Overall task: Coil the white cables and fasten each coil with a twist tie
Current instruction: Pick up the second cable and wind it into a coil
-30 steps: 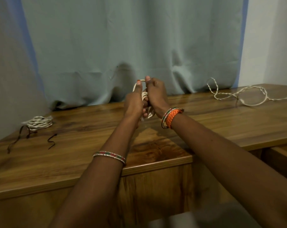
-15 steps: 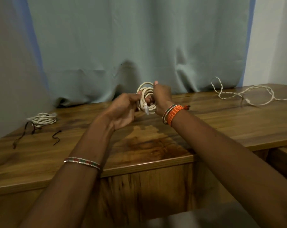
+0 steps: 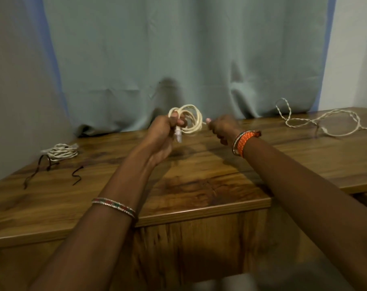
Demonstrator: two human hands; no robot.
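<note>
While my left hand [image 3: 168,131] grips the white cable coil [image 3: 189,120] at its left side, fingers curled round the bunched loops, the coil stands upright above the tabletop [image 3: 199,181], not touching it. A pale plug end [image 3: 178,137] hangs down from that fist. My right hand [image 3: 222,128] sits just right of the coil, fingers curled; a short bit of white cable shows at its thumb, but I cannot tell whether it is pinched. Both hands are raised over the middle of the tabletop, in front of the curtain [image 3: 178,59].

Left of the held coil, near the tabletop's far left edge: a second white coil [image 3: 61,152], lying flat, with a dark twist tie [image 3: 41,166] at it. Just right of that, one loose dark twist tie [image 3: 77,175], bent in an S, apart from the coil.

Right of the held coil, well apart, at the back of the tabletop: a loose twisted white cable [image 3: 317,120], uncoiled, lying in open loops.

Beaded bangle [image 3: 115,206] on left forearm; orange bangles [image 3: 242,141] on right wrist.
</note>
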